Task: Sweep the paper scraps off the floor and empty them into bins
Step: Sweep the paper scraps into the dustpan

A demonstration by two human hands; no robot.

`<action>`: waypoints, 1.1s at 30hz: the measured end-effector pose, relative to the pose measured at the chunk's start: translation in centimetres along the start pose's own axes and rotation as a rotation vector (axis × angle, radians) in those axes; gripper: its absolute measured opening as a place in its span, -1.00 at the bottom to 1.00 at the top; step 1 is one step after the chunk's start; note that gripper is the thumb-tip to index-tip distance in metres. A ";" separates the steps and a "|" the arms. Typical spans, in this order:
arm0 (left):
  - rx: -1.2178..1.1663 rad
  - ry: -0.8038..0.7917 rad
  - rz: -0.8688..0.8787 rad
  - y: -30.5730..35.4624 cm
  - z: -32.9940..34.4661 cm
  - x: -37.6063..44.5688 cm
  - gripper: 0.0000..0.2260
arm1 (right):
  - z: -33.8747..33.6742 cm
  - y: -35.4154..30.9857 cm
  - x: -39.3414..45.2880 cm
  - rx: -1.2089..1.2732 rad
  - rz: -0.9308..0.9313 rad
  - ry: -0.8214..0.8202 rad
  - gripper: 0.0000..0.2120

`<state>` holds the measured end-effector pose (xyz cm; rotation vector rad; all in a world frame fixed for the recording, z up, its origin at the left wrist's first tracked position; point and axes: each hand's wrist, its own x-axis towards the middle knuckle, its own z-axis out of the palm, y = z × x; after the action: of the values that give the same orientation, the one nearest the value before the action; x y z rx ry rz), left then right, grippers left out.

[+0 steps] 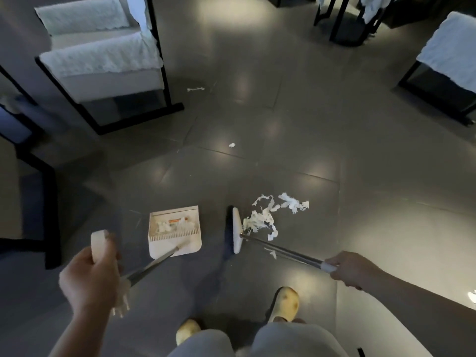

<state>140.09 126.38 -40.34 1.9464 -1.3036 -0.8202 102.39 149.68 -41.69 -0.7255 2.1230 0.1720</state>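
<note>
A dim room of glossy grey floor tiles (296,140), their surface throwing back soft pools of ceiling light, is ringed by black-framed chairs: one with a pale cushion and white lace-edged covers (103,60) at upper left, another draped in the same rough white cloth (448,52) at the right edge. Low in the middle a white plastic dustpan (175,231) stands flat on the tiles, its squared tray already holding a small heap of white paper bits and one orange-marked scrap behind a row of comb teeth. Its thin metal pole slants back to the left hand (90,271), whose fingers are curled round the pole's rounded white grip. Just right of the pan, with a strip of bare tile between them, the broom head (237,230), a narrow white bar with dark bristles on its left side, rests on the floor, its steel handle running down to the right hand (350,270), which is wrapped round the pale sleeve at the handle's end. Against the far side of the broom head lies the main tangle of shredded paper strips (270,217), curled and ribbon-like, well ahead of that hand. A lone crumpled scrap (232,145) sits farther out, another strip (195,89) near the cushioned chair. Yellow slippers (284,304) show below.
</note>
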 end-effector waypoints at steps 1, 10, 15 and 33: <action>-0.009 0.001 0.002 0.6 1.0 -1.1 -0.53 | -1.3 1.4 0.7 -0.046 0.001 0.026 -0.67; -0.096 0.091 -0.067 3.5 8.4 -7.8 -0.51 | -11.0 9.8 5.5 -0.177 0.009 0.148 -0.90; -0.211 0.177 -0.208 3.7 9.3 -9.0 -0.46 | -12.0 13.7 4.0 0.237 0.012 0.106 -0.74; -0.169 0.075 -0.121 6.9 13.0 -11.8 -0.51 | -10.7 19.6 6.2 -0.393 0.015 0.101 -0.64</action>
<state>122.51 133.16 -40.95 1.9153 -1.0468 -0.8782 81.27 159.14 -42.50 -0.9612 2.2163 0.5837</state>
